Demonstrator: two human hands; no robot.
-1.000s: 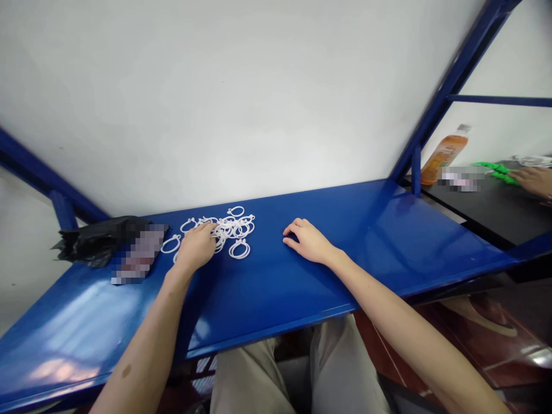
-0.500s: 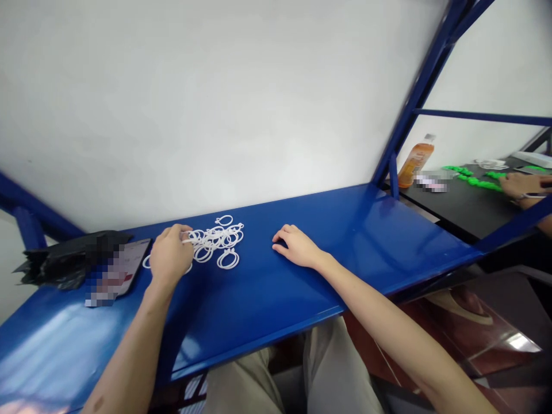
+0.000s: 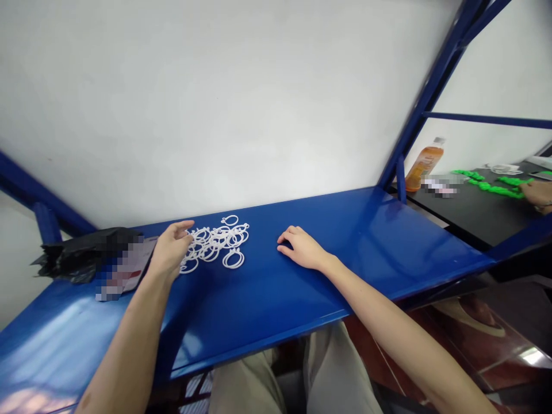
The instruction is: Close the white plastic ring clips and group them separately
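Observation:
A loose pile of white curtain rings (image 3: 219,240), each with a small eyelet, lies on the blue table (image 3: 267,299). My left hand (image 3: 171,247) is at the pile's left edge, its index finger stretched out toward the back and the thumb side facing the rings. I see nothing held in it; its lower fingers are partly hidden. My right hand (image 3: 302,247) rests on the table to the right of the pile, apart from it. Its fingers are loosely bent, with the thumb apart from them and nothing between.
A phone (image 3: 129,267), partly blurred out, lies left of my left hand beside a black plastic bag (image 3: 77,256). Blue frame posts (image 3: 401,178) rise at the table's ends. On a black table at right are an orange drink bottle (image 3: 425,165), green pieces (image 3: 495,187) and another person's hand (image 3: 537,194).
My left hand has straightened its index finger, and rings formerly left of and under it now show on its right, nearer the pile. My right hand stays put. The view has shifted slightly.

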